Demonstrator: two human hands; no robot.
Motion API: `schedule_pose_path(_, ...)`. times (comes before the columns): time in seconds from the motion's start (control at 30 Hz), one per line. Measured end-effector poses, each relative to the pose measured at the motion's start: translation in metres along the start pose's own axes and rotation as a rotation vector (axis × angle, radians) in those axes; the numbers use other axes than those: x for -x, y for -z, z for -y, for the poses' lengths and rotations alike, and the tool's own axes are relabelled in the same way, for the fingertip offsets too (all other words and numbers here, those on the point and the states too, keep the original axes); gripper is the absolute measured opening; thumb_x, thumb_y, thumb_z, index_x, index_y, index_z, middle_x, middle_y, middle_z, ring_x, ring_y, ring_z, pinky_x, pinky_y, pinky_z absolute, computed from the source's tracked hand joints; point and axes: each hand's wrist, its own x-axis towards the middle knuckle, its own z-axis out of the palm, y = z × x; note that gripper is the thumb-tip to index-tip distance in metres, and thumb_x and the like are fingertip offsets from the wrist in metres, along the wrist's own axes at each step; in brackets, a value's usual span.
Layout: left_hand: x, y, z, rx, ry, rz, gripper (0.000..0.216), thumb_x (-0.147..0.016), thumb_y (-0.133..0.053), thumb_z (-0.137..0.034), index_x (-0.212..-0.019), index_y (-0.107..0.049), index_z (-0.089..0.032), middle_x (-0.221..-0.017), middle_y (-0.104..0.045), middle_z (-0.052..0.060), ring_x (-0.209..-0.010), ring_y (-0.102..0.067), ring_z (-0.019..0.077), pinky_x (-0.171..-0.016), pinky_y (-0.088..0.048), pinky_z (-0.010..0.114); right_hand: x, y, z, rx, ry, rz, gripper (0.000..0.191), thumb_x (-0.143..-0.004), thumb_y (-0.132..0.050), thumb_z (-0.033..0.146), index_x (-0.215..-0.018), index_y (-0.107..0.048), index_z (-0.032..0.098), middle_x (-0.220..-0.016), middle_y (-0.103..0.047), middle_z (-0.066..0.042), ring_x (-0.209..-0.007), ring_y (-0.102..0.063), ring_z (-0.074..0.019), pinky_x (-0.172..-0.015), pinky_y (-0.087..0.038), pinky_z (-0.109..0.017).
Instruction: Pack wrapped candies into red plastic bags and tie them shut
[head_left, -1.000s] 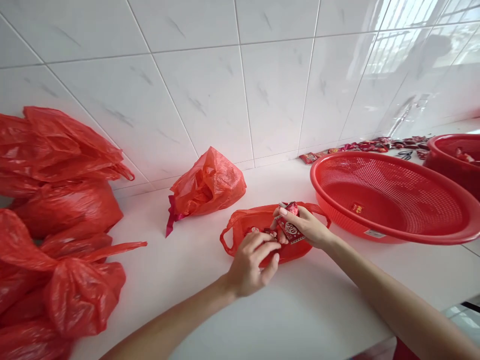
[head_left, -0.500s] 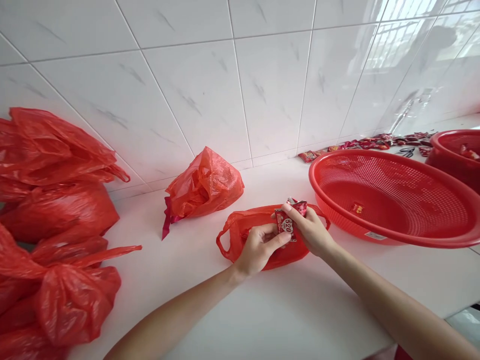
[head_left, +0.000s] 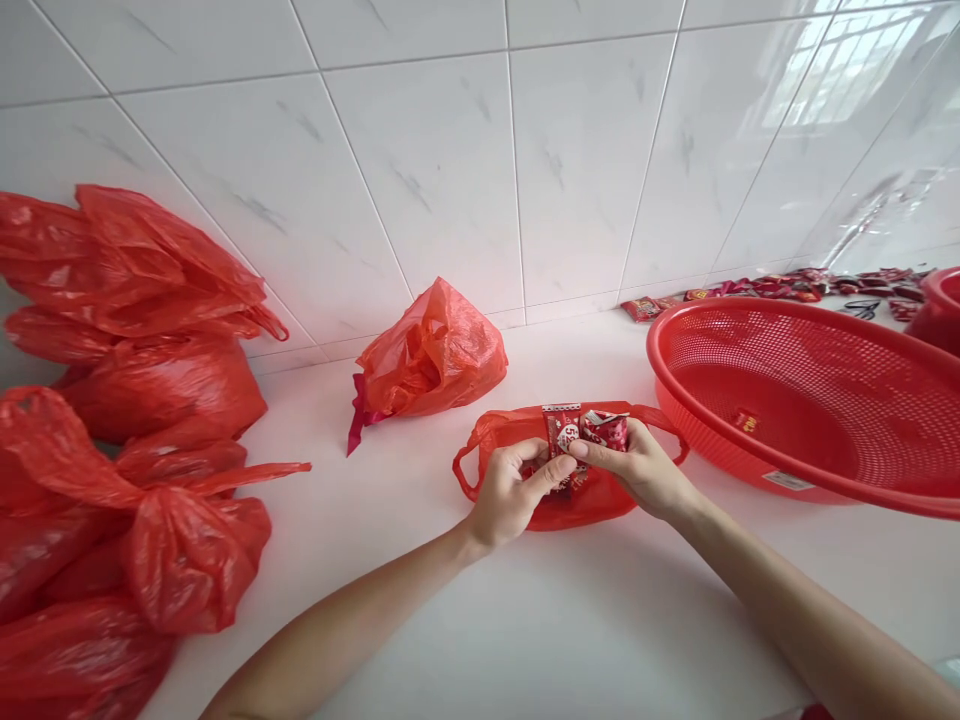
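Over an open red plastic bag (head_left: 585,516), my hands meet in front of me. My left hand (head_left: 510,494) is closed, thumb and fingers pinching a small red candy packet (head_left: 559,424) with "52" showing in white. My right hand (head_left: 646,470) is closed on a second crumpled red packet (head_left: 609,430) with a silvery edge, its thumb pressed to the first one. Inside the bag lie more dark red pieces, partly hidden by my hands. The bag's loop handles stick out to both sides.
A red perforated basket (head_left: 787,490) stands at right with a small packet (head_left: 745,421) in it. Several packets (head_left: 810,285) line the tiled wall near scissors (head_left: 862,308). Another red bag (head_left: 442,350) sits behind; filled, knotted bags (head_left: 187,540) pile up at left.
The view has swung slightly right, so everything sits further left or right in frame. The "520" packet is now upright, and the right thumb has moved down onto it; the second packet shows more.
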Motion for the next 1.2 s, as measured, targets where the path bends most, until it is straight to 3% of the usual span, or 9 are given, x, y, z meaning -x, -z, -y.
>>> schedule_pose_path(0.27, 0.001, -0.001, -0.004, 0.033, -0.033, -0.049, 0.045, -0.080, -0.073, -0.058, -0.066, -0.060, -0.017, -0.057, -0.049, -0.002, -0.055, -0.043, 0.0104, -0.055, -0.042, 0.026, 0.001, 0.000, -0.003, 0.001, 0.024, 0.068, 0.025, -0.081, -0.079, 0.041, -0.081, -0.071, 0.018, -0.073, -0.068, -0.003, -0.071, -0.064, -0.0184, -0.071, -0.053, -0.032)
schedule_pose_path(0.4, 0.000, -0.002, -0.003, 0.096, -0.027, -0.065, 0.050, -0.078, -0.074, -0.061, -0.059, -0.054, -0.018, -0.055, -0.047, -0.003, -0.053, -0.042, 0.0098, -0.054, -0.041, 0.026, 0.002, 0.000, -0.003, 0.044, 0.039, 0.086, 0.024, -0.081, -0.079, 0.041, -0.084, -0.073, 0.018, -0.072, -0.068, -0.003, -0.071, -0.063, -0.0191, -0.072, -0.052, -0.033)
schedule_pose_path(0.53, -0.001, -0.003, -0.001, 0.107, -0.023, -0.077, 0.050, -0.080, -0.072, -0.060, -0.060, -0.052, -0.019, -0.055, -0.047, -0.003, -0.054, -0.042, 0.0100, -0.054, -0.040, 0.026, 0.004, -0.005, 0.002, 0.109, 0.044, 0.014, 0.022, -0.077, -0.082, 0.037, -0.078, -0.071, 0.018, -0.071, -0.067, -0.001, -0.069, -0.061, -0.0173, -0.069, -0.051, -0.031)
schedule_pose_path(0.6, -0.002, -0.001, -0.002, 0.108, -0.025, -0.025, 0.048, -0.082, -0.071, -0.057, -0.060, -0.052, -0.019, -0.057, -0.050, -0.003, -0.055, -0.045, 0.0104, -0.055, -0.041, 0.025, 0.005, -0.007, 0.005, 0.148, 0.054, -0.046, 0.023, -0.076, -0.082, 0.037, -0.072, -0.069, 0.018, -0.067, -0.065, 0.000, -0.065, -0.059, -0.0162, -0.066, -0.050, -0.029)
schedule_pose_path(0.7, -0.007, 0.006, -0.009, 0.096, -0.023, 0.059, 0.040, -0.084, -0.071, -0.055, -0.074, -0.062, -0.018, -0.067, -0.060, 0.000, -0.061, -0.053, 0.0122, -0.060, -0.047, 0.026, 0.006, -0.008, 0.012, 0.174, 0.033, -0.052, 0.025, -0.075, -0.080, 0.038, -0.068, -0.067, 0.019, -0.065, -0.066, -0.001, -0.064, -0.059, -0.0174, -0.065, -0.051, -0.030)
schedule_pose_path(0.77, -0.011, 0.013, -0.015, 0.073, -0.030, 0.029, 0.039, -0.084, -0.070, -0.055, -0.082, -0.065, -0.016, -0.073, -0.063, 0.001, -0.066, -0.056, 0.0133, -0.064, -0.049, 0.027, 0.007, -0.006, 0.015, 0.202, 0.012, -0.027, 0.022, -0.075, -0.078, 0.036, -0.067, -0.066, 0.019, -0.065, -0.067, -0.001, -0.065, -0.061, -0.0180, -0.066, -0.051, -0.031)
schedule_pose_path(0.87, -0.016, 0.023, -0.023, 0.001, -0.046, -0.010, 0.038, -0.085, -0.069, -0.051, -0.075, -0.064, -0.015, -0.068, -0.057, -0.001, -0.065, -0.052, 0.0120, -0.063, -0.048, 0.025, 0.006, 0.000, 0.014, 0.208, 0.026, -0.060, 0.017, -0.076, -0.076, 0.031, -0.068, -0.067, 0.019, -0.065, -0.066, 0.000, -0.064, -0.060, -0.0168, -0.067, -0.050, -0.029)
schedule_pose_path(1.03, -0.017, 0.030, -0.022, -0.116, -0.066, 0.046, 0.038, -0.091, -0.064, -0.043, -0.066, -0.057, -0.016, -0.063, -0.049, -0.003, -0.063, -0.045, 0.0107, -0.062, -0.041, 0.024, 0.004, 0.010, 0.004, 0.146, 0.099, -0.219, 0.022, -0.079, -0.078, 0.037, -0.072, -0.068, 0.019, -0.068, -0.065, 0.000, -0.068, -0.060, -0.0160, -0.070, -0.050, -0.028)
schedule_pose_path(1.2, -0.014, 0.028, -0.018, -0.132, -0.087, 0.017, 0.035, -0.093, -0.062, -0.043, -0.071, -0.059, -0.016, -0.066, -0.052, -0.002, -0.066, -0.048, 0.0119, -0.063, -0.041, 0.025, 0.004, 0.010, 0.007, 0.204, 0.073, -0.167, 0.028, -0.080, -0.079, 0.042, -0.073, -0.068, 0.017, -0.072, -0.066, -0.002, -0.071, -0.061, -0.0179, -0.071, -0.050, -0.031)
